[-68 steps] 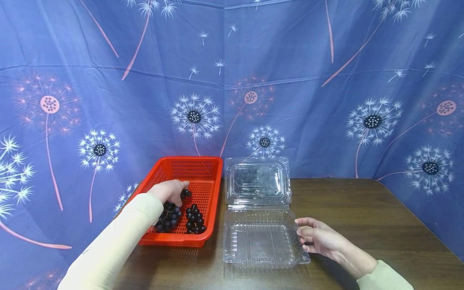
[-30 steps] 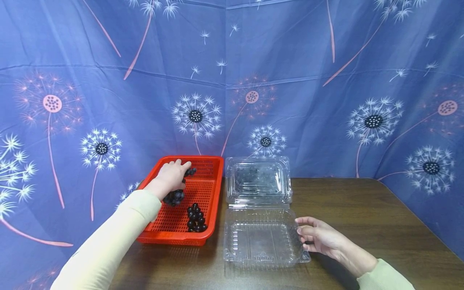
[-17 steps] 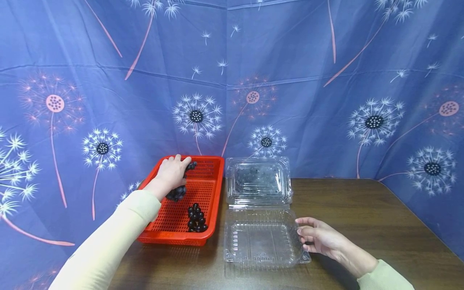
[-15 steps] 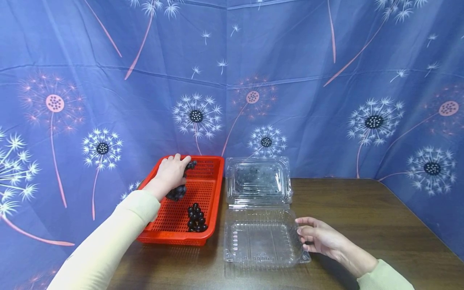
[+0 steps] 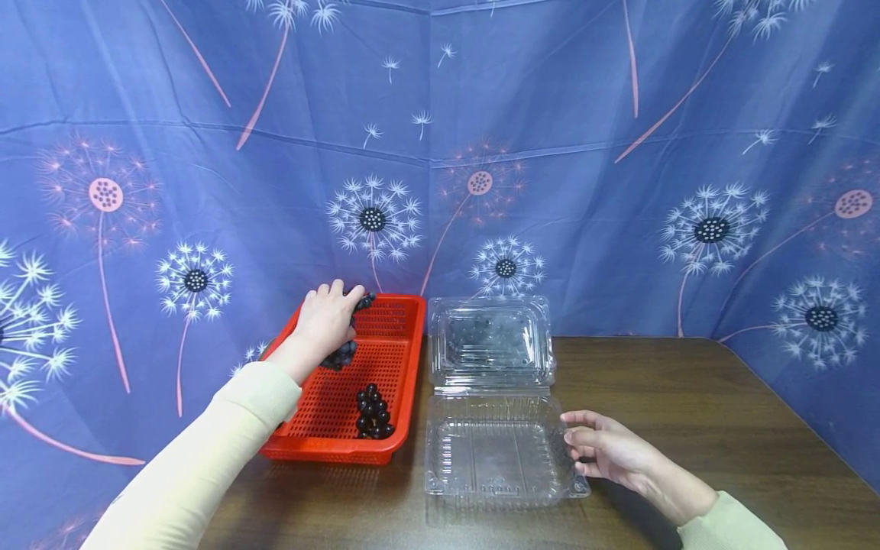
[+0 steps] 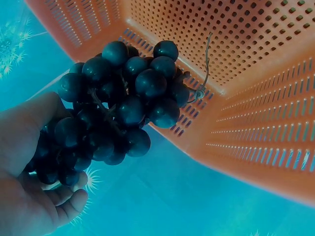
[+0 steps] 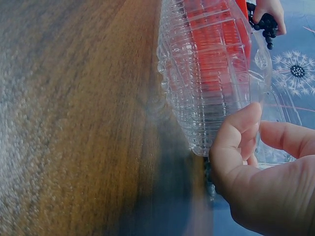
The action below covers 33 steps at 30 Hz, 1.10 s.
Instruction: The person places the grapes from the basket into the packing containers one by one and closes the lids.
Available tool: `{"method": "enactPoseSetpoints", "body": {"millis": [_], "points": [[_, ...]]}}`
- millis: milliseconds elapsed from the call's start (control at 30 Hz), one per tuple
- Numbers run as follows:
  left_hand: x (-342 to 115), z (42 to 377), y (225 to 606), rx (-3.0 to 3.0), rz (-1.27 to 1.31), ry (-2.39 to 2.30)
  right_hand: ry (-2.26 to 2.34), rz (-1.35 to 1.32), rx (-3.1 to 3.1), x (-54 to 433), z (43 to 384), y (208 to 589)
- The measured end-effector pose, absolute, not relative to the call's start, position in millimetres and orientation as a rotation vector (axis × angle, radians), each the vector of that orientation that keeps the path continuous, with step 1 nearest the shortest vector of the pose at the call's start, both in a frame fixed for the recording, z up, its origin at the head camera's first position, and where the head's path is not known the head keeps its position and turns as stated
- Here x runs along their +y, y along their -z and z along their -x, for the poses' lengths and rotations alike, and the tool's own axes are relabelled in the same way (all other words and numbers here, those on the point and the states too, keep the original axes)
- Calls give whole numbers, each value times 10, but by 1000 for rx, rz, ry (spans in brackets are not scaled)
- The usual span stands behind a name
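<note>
My left hand [image 5: 319,325] grips a bunch of dark grapes [image 6: 147,83] and holds it up over the far left part of the red basket [image 5: 412,374]. In the left wrist view, thumb and fingers wrap round one end of the bunch, and a bare stem sticks out at the other. A smaller bunch of black grapes [image 5: 373,412] lies in the basket's near right corner. My right hand [image 5: 612,451] pinches the right rim of a clear plastic clamshell container [image 5: 491,458], which lies open on the table with its lid [image 5: 491,344] raised behind.
The basket stands just left of the container on a brown wooden table [image 5: 660,397]. Directly behind both hangs a blue cloth [image 5: 591,229] with a dandelion print, which also runs along the left and right sides.
My left hand has taken hold of the larger bunch, lifted it off the basket floor and raised it toward the far end. My right hand and the container have stayed put.
</note>
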<state>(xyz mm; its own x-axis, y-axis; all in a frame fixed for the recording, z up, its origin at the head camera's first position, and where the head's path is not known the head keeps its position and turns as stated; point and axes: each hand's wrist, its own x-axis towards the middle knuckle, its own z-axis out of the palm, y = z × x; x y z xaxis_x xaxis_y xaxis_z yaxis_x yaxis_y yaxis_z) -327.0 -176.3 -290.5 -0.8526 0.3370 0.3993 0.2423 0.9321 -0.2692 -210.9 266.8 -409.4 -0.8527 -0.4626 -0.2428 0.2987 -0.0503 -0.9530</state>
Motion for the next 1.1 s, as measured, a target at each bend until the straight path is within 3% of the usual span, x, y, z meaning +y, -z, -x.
{"method": "enactPoseSetpoints", "body": {"millis": [1100], "points": [[-1530,2907,2696,-2406,468,-194,1985,155,1723,2641,2084,4107]]}}
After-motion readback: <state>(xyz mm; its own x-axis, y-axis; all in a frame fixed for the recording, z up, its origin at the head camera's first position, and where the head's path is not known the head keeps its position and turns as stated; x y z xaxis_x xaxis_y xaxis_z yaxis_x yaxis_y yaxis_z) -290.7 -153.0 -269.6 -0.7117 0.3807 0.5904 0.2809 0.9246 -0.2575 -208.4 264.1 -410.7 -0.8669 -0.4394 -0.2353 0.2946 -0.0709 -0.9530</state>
